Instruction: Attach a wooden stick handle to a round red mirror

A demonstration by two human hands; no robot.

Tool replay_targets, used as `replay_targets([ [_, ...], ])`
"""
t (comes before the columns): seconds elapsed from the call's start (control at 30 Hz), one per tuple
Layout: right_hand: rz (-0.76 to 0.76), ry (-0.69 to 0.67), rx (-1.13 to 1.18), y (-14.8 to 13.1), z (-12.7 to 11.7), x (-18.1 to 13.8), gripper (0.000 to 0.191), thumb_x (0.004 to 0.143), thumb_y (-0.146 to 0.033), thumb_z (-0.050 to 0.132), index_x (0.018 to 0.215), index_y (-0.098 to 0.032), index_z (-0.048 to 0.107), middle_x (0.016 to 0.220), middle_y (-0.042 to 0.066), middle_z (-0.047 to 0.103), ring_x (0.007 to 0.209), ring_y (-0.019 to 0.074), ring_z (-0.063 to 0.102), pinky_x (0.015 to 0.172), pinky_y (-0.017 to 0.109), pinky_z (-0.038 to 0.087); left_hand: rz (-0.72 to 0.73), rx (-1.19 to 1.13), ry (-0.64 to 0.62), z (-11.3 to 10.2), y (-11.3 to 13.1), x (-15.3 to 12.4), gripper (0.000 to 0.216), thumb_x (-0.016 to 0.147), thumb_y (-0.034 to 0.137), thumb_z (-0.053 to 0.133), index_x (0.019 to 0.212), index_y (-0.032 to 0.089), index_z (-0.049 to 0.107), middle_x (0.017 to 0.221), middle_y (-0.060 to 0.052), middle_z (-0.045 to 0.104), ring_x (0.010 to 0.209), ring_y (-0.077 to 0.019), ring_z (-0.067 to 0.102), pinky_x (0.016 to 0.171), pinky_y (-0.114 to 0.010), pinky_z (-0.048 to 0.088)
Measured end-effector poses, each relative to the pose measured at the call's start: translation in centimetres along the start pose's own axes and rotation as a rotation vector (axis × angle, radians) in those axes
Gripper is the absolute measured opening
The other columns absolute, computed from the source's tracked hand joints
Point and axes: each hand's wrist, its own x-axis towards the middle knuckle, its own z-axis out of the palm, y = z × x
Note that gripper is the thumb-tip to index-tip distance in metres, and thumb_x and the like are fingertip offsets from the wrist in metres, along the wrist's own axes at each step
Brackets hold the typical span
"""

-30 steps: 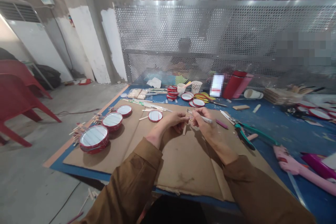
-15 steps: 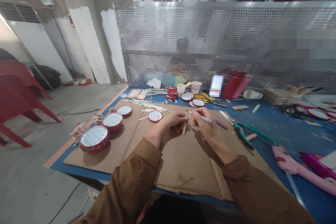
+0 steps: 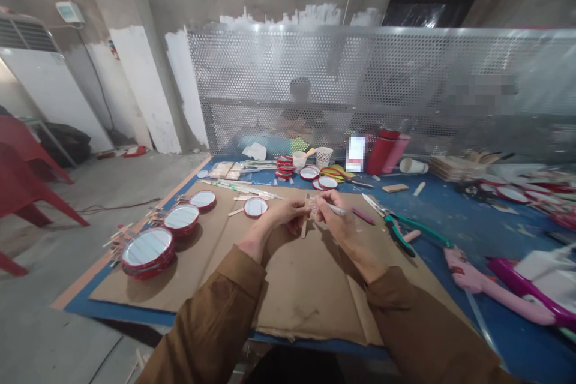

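both hands same as a second ago, left hand [image 3: 288,213] pinching a wooden stick [image 3: 305,227] just above the cardboard sheet [image 3: 297,288], right hand [image 3: 338,222] gripping a white pen [image 3: 336,210] beside it, only the view's drifted, red-rimmed round mirror [image 3: 255,207] just left of the hands

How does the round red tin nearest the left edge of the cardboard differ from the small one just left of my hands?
The nearest red tin looks much larger than the small tin by the left hand. The large one sits at the cardboard's left edge, in a row with other tins; the small one lies alone further in. Both are round, red-rimmed, with pale striped tops facing up.
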Motion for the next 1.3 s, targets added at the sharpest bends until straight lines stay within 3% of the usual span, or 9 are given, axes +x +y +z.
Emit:
replay_targets([
  [0.4,-0.028,-0.011,0.015,-0.68,0.16,-0.14,0.027,0.085,-0.049,0.056,0.077,-0.023,0.054,0.054,-0.004,0.054,0.047,0.0129,0.049,0.046,0.025,0.038,-0.023,0.023,0.010,0.18,0.31,-0.38,0.046,0.082,0.061,0.066,0.078,0.018,0.051,0.049,0.005,0.053,0.044,-0.0118,0.056,0.045,-0.021,0.046],
  [1.3,-0.042,0.001,-0.014,-0.32,0.38,0.11,0.027,0.084,-0.051,0.053,0.077,-0.025,0.051,0.059,-0.003,0.058,0.052,0.0149,0.053,0.051,0.026,0.043,-0.009,0.057,0.067,0.07,0.26,-0.95,0.043,0.083,0.056,0.068,0.073,0.018,0.051,0.049,0.003,0.056,0.041,-0.0100,0.053,0.043,-0.019,0.045],
])
